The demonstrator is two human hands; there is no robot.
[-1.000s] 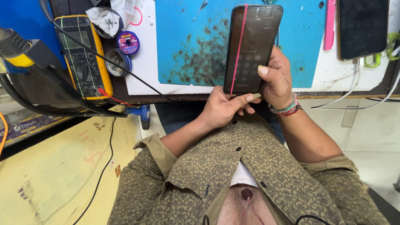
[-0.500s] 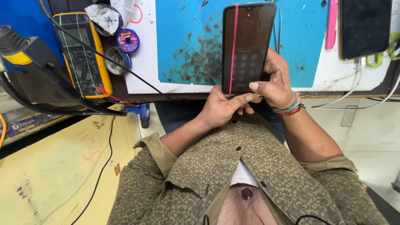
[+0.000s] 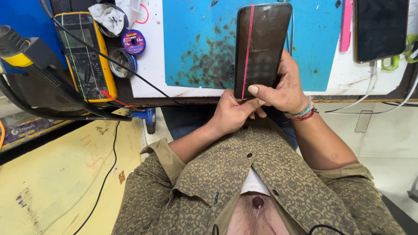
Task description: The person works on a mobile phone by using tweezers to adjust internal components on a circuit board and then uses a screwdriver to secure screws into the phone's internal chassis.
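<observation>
Dark smartphone with a thin red vertical line on its screen held upright over the near edge of the teal work mat. Right hand wraps its right side, thumb on the lower screen; left hand sits under its bottom end, touching the right hand. Mat lies on the white-topped bench. Left of the mat: small purple solder-wick spool, round metal tin just below it, yellow-cased multimeter further left. Second black phone lies right of the mat, white cables trailing from it
</observation>
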